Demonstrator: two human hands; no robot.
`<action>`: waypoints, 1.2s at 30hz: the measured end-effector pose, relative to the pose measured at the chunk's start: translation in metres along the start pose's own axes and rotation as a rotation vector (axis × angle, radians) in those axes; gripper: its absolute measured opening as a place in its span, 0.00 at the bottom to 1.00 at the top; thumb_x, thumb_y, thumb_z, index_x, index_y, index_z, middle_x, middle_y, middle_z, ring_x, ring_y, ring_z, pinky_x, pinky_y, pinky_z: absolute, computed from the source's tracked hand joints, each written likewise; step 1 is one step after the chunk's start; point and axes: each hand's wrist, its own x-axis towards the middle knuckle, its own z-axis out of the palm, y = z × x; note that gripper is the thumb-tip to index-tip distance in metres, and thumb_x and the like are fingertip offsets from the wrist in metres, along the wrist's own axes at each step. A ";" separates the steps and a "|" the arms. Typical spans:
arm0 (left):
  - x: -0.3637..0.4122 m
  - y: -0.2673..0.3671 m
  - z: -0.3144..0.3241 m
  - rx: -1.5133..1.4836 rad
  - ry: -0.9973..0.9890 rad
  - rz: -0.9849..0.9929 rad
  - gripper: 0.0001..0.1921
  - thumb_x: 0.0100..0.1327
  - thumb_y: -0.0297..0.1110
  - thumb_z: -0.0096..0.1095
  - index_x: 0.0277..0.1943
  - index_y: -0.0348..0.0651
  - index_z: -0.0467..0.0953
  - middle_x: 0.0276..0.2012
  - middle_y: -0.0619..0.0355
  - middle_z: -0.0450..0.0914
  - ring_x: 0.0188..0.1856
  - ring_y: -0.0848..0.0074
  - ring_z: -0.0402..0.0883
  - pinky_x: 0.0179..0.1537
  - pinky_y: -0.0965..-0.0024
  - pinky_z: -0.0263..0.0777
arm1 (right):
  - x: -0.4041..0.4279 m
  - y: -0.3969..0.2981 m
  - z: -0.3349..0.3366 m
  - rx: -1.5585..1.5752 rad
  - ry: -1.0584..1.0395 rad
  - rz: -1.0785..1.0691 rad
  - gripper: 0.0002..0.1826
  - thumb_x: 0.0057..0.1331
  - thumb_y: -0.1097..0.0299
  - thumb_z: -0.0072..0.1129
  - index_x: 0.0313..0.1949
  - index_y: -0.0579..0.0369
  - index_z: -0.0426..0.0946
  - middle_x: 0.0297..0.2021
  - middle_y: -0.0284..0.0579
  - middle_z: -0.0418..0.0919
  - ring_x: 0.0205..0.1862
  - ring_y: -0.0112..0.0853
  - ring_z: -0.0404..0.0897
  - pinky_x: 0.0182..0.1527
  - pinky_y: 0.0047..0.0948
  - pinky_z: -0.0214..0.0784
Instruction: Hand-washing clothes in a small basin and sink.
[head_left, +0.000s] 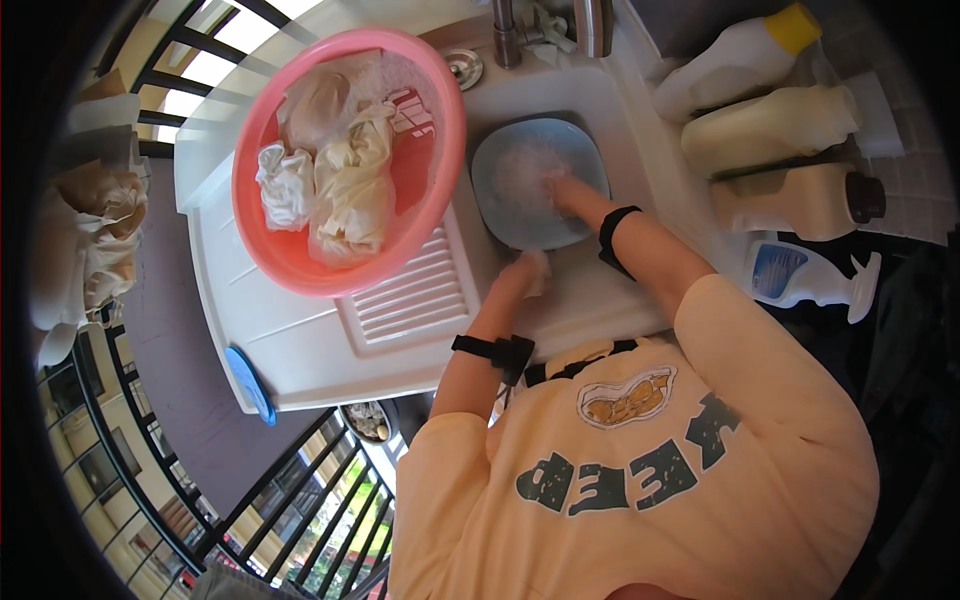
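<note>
A light blue basin (495, 210) sits in the white sink (622, 315), with foamy, sudsy water (529, 169) in its middle. My right hand (559, 191) reaches down into the foam; its fingers are blurred and partly hidden. At the basin's near edge is my left hand (532, 274), also blurred and apparently wet with suds. Whether it grips the rim or only touches it, I cannot tell. Any item under the foam is hidden from view.
Left of the sink, a pink tub (247, 195) holds water and wet pale cloths (352, 187). It overlaps the ribbed washboard (412, 292). A blue brush (251, 384) lies on the counter's left edge. Several bottles (772, 131) and a spray bottle (802, 277) line the right. The faucet (506, 37) stands behind.
</note>
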 end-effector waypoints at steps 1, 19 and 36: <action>0.000 0.007 -0.013 -0.005 -0.003 0.003 0.06 0.56 0.29 0.48 0.28 0.37 0.71 0.20 0.60 0.71 0.22 0.72 0.69 0.24 0.71 0.64 | -0.001 0.000 -0.001 0.001 -0.006 0.002 0.15 0.47 0.69 0.55 0.38 0.53 0.72 0.40 0.50 0.72 0.42 0.43 0.71 0.43 0.38 0.63; 0.003 0.053 -0.125 -1.664 0.812 0.227 0.15 0.61 0.33 0.43 0.48 0.36 0.65 0.43 0.50 0.71 0.45 0.66 0.72 0.42 0.63 0.68 | -0.029 -0.015 -0.084 0.448 0.393 0.367 0.18 0.55 0.52 0.51 0.29 0.55 0.70 0.35 0.51 0.75 0.34 0.46 0.74 0.32 0.37 0.67; -0.028 0.049 -0.122 -1.960 0.914 0.066 0.15 0.57 0.26 0.52 0.47 0.33 0.64 0.41 0.53 0.71 0.43 0.72 0.72 0.46 0.71 0.67 | -0.080 -0.022 -0.109 1.571 0.213 0.494 0.17 0.49 0.72 0.56 0.41 0.59 0.68 0.32 0.42 0.72 0.32 0.27 0.73 0.29 0.27 0.69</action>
